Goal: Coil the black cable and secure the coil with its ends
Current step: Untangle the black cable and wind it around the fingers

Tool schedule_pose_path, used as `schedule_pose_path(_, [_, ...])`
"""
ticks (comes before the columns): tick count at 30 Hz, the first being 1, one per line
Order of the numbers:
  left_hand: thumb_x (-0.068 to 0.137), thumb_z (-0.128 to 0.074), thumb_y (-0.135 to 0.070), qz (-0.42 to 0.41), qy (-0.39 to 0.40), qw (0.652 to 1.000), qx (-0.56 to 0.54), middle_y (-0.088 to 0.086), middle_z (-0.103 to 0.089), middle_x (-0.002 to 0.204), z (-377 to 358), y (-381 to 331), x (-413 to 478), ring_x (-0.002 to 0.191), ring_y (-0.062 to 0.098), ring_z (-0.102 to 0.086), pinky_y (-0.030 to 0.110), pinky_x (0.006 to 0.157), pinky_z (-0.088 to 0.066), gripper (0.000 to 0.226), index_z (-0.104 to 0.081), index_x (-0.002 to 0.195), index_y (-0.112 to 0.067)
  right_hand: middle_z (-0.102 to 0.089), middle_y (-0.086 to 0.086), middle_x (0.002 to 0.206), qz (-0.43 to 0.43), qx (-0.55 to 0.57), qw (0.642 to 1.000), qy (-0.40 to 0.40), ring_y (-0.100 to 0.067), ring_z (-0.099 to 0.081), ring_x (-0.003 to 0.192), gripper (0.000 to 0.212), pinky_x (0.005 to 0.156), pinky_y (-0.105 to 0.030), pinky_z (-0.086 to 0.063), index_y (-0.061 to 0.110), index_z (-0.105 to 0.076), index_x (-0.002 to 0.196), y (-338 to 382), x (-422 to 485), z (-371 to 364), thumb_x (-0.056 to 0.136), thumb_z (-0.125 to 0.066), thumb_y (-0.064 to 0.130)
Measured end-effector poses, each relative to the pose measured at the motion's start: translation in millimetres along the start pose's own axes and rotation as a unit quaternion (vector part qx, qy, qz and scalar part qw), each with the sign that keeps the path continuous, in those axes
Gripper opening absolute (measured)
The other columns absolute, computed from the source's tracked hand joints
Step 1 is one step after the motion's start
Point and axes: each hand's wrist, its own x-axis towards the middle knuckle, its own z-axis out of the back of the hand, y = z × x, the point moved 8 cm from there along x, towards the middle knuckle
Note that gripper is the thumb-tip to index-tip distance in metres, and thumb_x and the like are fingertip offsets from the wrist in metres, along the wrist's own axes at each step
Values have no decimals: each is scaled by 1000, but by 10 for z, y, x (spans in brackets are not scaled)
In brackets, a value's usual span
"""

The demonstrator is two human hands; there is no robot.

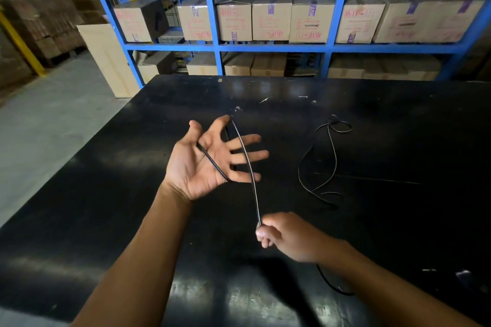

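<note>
A thin black cable (249,164) runs across the palm of my left hand (210,162), loops over the index fingertip and stretches down taut to my right hand (287,236). My left hand is held palm up above the black table (106,194) with its fingers spread. My right hand is closed in a pinch on the cable, lower and to the right. The rest of the cable lies loose in curves on the table at the right (324,162), and another stretch trails under my right forearm (334,287).
Blue shelving (215,24) full of cardboard boxes stands behind the table's far edge. A tall pale box (109,58) sits on the grey floor at the table's far left corner. Small white scraps (264,100) dot the tabletop.
</note>
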Motion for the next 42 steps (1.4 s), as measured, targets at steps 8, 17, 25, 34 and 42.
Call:
schedule_pose_path(8, [85, -23, -77, 129, 93, 987, 9, 31, -25, 155, -379, 554, -323, 137, 63, -18, 79, 102, -16, 72, -23, 150, -45, -75, -6, 96, 5, -253, 967, -41, -30, -69, 92, 12, 73, -32, -49, 25, -68, 83, 205, 568, 1180, 89, -59, 20])
schedule_pose_path(17, [83, -29, -78, 164, 41, 985, 46, 31, -22, 157, -258, 749, -289, 138, 59, -27, 75, 103, -23, 71, -32, 147, -47, -63, 9, 61, 48, -329, 939, -92, -11, -58, 57, 26, 47, -26, -31, 18, -72, 73, 876, 649, 1890, 84, -70, 41])
schedule_pose_path(25, [84, -22, -79, 182, 65, 979, 60, 30, -16, 158, -315, 799, -159, 140, 59, -19, 73, 104, -24, 74, -26, 150, -45, -68, 5, 76, 32, -372, 923, -92, -16, -61, 70, 18, 52, -28, -37, 23, -75, 81, 982, 567, 2033, 84, -70, 40])
schedule_pose_path(34, [86, -14, -78, 71, -86, 993, 39, 36, -38, 147, 188, 412, 60, 123, 64, -44, 77, 92, -37, 75, -15, 153, -44, -62, 4, 59, 10, -253, 961, -113, -14, -58, 55, 26, 53, -27, -42, 16, -73, 77, 1145, 217, 1886, 88, -66, 39])
schedule_pose_path(42, [89, -7, -74, -23, -89, 995, 33, 41, -43, 140, 323, -78, 281, 122, 65, -44, 78, 90, -40, 75, -2, 154, -38, -73, 0, 63, -31, -59, 997, -39, -7, -69, 62, 24, 69, -29, -56, 16, -69, 69, 683, -87, 975, 87, -54, 19])
